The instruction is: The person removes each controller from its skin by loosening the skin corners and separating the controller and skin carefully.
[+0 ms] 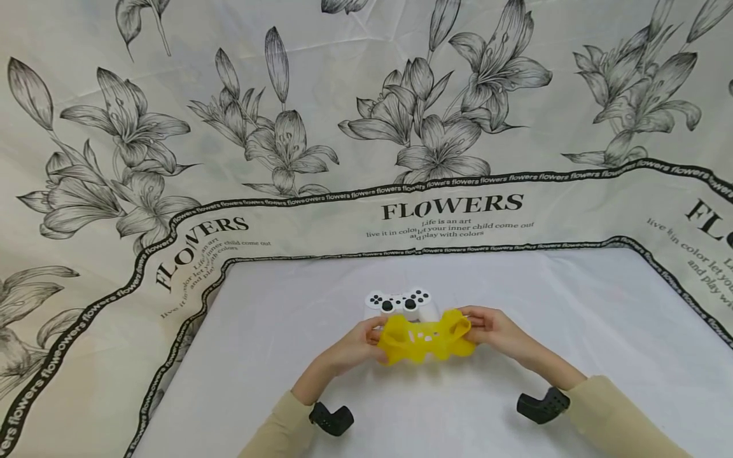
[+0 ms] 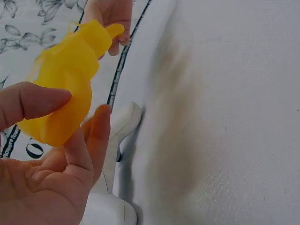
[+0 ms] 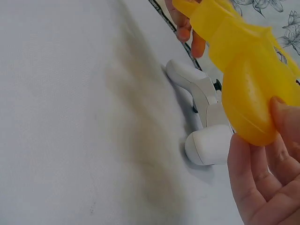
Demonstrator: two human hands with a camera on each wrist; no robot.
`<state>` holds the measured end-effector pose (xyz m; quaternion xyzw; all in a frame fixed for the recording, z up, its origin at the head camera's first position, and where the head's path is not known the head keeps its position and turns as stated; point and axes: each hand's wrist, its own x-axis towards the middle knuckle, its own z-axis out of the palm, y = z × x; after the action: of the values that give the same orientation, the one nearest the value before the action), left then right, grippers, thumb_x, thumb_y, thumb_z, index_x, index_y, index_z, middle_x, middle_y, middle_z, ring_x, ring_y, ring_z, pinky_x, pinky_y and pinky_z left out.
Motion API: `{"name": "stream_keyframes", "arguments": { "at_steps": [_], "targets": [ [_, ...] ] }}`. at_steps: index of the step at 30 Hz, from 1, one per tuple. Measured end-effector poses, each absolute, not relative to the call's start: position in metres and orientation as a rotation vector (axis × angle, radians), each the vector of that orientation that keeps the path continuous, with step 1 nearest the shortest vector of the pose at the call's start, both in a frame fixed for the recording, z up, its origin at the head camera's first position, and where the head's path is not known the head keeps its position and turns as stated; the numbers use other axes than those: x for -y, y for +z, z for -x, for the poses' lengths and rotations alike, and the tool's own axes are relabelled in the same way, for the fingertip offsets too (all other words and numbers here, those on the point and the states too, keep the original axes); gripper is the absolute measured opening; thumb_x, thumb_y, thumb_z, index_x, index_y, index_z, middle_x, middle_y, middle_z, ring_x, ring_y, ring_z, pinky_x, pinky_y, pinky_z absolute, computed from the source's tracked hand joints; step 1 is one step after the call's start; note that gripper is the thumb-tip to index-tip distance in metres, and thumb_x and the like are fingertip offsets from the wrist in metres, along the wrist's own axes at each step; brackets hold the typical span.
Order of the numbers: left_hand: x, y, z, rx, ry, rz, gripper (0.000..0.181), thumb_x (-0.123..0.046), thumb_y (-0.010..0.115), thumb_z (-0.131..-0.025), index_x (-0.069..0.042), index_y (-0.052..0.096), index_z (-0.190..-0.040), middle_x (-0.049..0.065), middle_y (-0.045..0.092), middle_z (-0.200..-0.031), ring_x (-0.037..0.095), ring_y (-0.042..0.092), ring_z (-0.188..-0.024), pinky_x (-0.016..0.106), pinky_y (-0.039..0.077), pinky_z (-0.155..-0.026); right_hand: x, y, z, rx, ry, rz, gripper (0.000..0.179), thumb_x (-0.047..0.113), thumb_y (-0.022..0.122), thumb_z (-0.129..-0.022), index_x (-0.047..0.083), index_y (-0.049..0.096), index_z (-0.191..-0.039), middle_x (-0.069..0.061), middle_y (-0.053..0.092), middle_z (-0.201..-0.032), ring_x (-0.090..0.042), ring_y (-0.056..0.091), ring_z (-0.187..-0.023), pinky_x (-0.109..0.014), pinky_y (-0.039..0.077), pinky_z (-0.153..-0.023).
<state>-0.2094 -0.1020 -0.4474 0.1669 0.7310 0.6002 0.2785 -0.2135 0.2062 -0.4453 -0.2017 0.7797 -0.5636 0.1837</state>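
Observation:
A yellow, soft-looking game controller cover [image 1: 425, 340] is held up between both hands, with cut-outs showing in its middle. My left hand [image 1: 356, 346] pinches its left grip end, thumb on one side and fingers behind, as the left wrist view shows. The other grip end is pinched by my right hand [image 1: 499, 331]; its thumb presses the yellow cover [image 3: 248, 93] in the right wrist view. Just behind the cover, a white game controller [image 1: 399, 299] with black sticks and buttons lies on the table. The cover hides part of the controller's near side.
White cloth covers the table [image 1: 286, 305]. Behind and at the sides hangs a curtain [image 1: 321, 229] printed with lilies and the word FLOWERS. Black wrist devices [image 1: 332, 420] sit at both sleeve cuffs.

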Motion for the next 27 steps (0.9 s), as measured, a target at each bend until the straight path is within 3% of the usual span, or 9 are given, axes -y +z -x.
{"name": "stream_keyframes", "arguments": {
  "at_steps": [5, 11, 17, 27],
  "targets": [
    [0.102, -0.449, 0.210, -1.943, 1.634, -0.444, 0.075, 0.005, 0.061, -0.075, 0.004, 0.033, -0.144, 0.023, 0.064, -0.120, 0.012, 0.062, -0.092, 0.028, 0.052, -0.090, -0.206, -0.446, 0.212, -2.160, -1.600, 0.576, 0.050, 0.008, 0.053, -0.097, -0.017, 0.036, -0.136, -0.036, 0.052, -0.129, 0.004, 0.061, -0.099, -0.018, 0.051, -0.084],
    [0.096, -0.454, 0.210, -1.962, 1.702, -0.353, 0.067, -0.011, 0.065, -0.088, -0.001, 0.033, -0.145, 0.016, 0.061, -0.129, 0.014, 0.061, -0.103, 0.033, 0.048, -0.099, -0.201, -0.448, 0.212, -2.201, -1.596, 0.494, 0.045, 0.014, 0.055, -0.097, -0.014, 0.043, -0.130, -0.027, 0.060, -0.120, -0.004, 0.061, -0.093, -0.021, 0.053, -0.081],
    [0.088, -0.459, 0.215, -2.035, 1.820, -0.310, 0.049, -0.018, 0.068, -0.089, -0.005, 0.051, -0.133, 0.014, 0.068, -0.117, 0.011, 0.063, -0.091, 0.025, 0.053, -0.089, -0.196, -0.442, 0.215, -2.235, -1.654, 0.249, 0.038, 0.019, 0.057, -0.096, -0.010, 0.050, -0.118, -0.003, 0.068, -0.099, -0.008, 0.062, -0.084, -0.023, 0.055, -0.076],
    [0.083, -0.463, 0.214, -2.054, 1.960, -0.248, 0.048, -0.017, 0.066, -0.091, 0.000, 0.049, -0.133, 0.016, 0.066, -0.121, 0.010, 0.066, -0.092, 0.023, 0.055, -0.085, -0.200, -0.438, 0.211, -2.046, -1.646, 0.039, 0.053, 0.033, 0.057, -0.096, -0.012, 0.055, -0.123, 0.004, 0.066, -0.091, -0.010, 0.062, -0.079, -0.018, 0.055, -0.073]
  ]
}}
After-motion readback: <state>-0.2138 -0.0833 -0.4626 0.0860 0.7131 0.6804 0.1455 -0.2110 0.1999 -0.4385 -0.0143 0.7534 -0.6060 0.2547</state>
